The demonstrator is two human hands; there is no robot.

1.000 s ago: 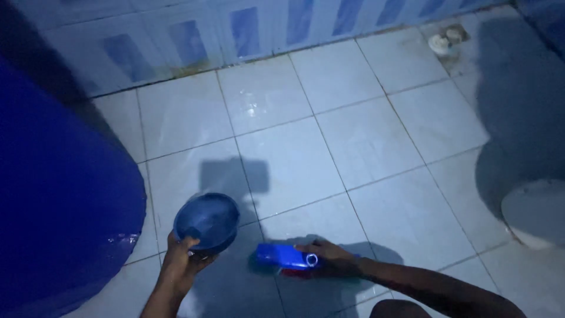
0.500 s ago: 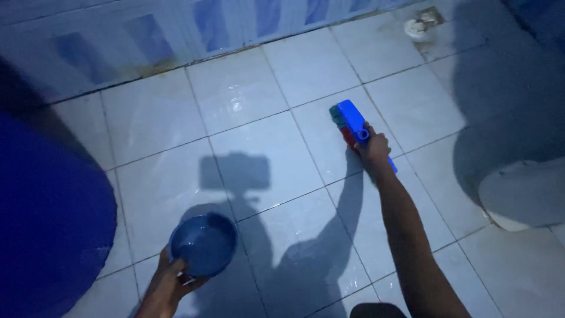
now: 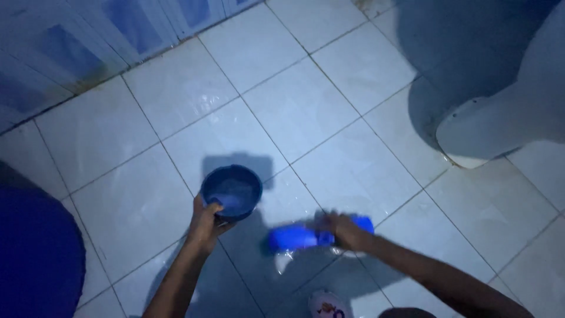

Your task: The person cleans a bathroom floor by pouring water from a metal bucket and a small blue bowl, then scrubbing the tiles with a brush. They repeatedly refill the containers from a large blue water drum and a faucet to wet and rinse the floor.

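Note:
My left hand (image 3: 206, 219) grips the near rim of a small round blue bowl (image 3: 231, 190) and holds it just above the wet tiled floor (image 3: 306, 112). My right hand (image 3: 344, 230) is closed on the handle of a blue scrubbing brush (image 3: 296, 237) that lies sideways on the tiles, close in front of me. Water glistens on the floor under the brush. Bowl and brush are about a hand's width apart.
A large dark blue drum (image 3: 35, 253) fills the lower left. The white base of a toilet (image 3: 500, 118) stands at the right. A blue-and-white tiled wall (image 3: 88, 41) runs along the top left. The tip of a sandal (image 3: 327, 305) shows at the bottom edge.
My right hand has pulled the brush back from the far tiles to a spot close in front of me. The bowl has stayed in my left hand. The view has tilted downward and right.

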